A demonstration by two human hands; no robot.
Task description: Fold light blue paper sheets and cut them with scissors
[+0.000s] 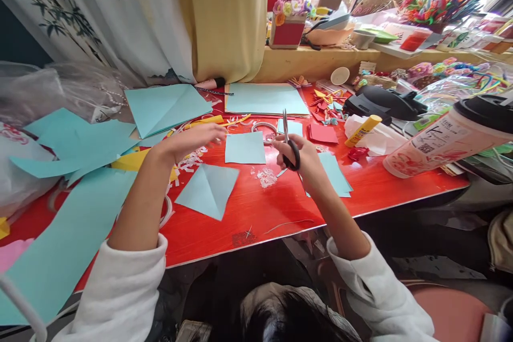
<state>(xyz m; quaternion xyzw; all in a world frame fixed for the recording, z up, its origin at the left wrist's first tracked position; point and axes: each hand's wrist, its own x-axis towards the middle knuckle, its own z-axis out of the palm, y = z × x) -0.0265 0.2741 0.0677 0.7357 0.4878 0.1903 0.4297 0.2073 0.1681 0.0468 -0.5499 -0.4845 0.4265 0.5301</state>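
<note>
My right hand (298,160) is closed round a pair of scissors (285,124) with black handles, the blades pointing up and away from me. My left hand (202,139) reaches over the table with its fingers stretched out, and nothing shows in it. Between the hands lies a light blue paper square (245,148). Nearer to me rests a creased blue paper piece (208,189), its fold lines visible. A small stack of blue paper strips (335,175) sits to the right, partly behind my right wrist.
Large blue sheets (168,107) and yellow paper scraps (132,161) spread at left. A paper stack (268,99) is at the back. At right stand a glue stick (363,131), red paper squares (323,134), a black object (385,102) and a tilted drink cup (441,139). Paper clippings (267,177) litter the red table (260,208).
</note>
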